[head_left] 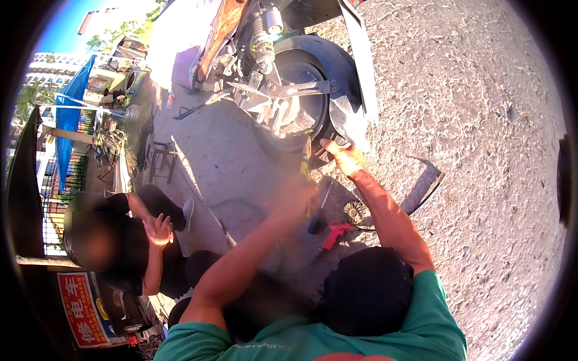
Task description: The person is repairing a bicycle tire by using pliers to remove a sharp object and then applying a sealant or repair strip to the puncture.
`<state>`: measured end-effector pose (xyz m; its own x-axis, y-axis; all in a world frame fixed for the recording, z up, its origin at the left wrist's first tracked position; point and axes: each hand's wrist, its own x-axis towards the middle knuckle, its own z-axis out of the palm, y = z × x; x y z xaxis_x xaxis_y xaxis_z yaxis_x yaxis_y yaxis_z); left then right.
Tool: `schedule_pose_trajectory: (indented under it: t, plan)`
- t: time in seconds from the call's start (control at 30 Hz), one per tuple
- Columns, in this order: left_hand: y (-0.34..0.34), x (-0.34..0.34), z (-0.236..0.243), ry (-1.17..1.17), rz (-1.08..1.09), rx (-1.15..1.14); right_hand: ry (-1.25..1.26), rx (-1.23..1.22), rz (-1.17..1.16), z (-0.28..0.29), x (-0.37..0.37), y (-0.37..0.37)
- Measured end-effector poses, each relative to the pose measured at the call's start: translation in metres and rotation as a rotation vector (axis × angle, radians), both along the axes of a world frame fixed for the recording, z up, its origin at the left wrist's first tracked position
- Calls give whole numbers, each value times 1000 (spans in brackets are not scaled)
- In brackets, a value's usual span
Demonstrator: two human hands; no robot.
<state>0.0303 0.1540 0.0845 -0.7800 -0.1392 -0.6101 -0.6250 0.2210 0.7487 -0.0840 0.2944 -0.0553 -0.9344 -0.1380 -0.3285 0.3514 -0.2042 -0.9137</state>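
Observation:
The rear wheel (324,120) of a scooter or motorbike stands in front of me, its tyre black. My right hand (347,157) rests on the near side of the tyre, fingers over its edge. My left hand (294,195), smeared by motion, is closed around a yellow-handled tool (306,163) pointing at the wheel; its kind is not clear. Above the hub is a coil-spring shock absorber (261,43), with a metal bracket (301,90) beside it. On the ground between my arms lie a red air gun (335,234), a dark-handled screwdriver (318,221) and a toothed round part (355,210).
A person in dark clothes sits at the left, one hand (158,230) raised. Behind them are a small stool (161,161), a blue tarp (73,120) and a red sign (84,310). A hose (238,203) crosses the ground. Rough concrete (469,150) lies to the right.

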Motion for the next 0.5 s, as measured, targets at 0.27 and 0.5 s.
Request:
schedule_pose_trajectory:
  t: [0.27, 0.5]
  plan:
    - [-67, -19, -5, 171, -730, -348, 75, -24, -11, -15, -3, -4]
    - [-83, -66, 37, 102, -794, -67, 77, -2, 38, 18, 7, 5]
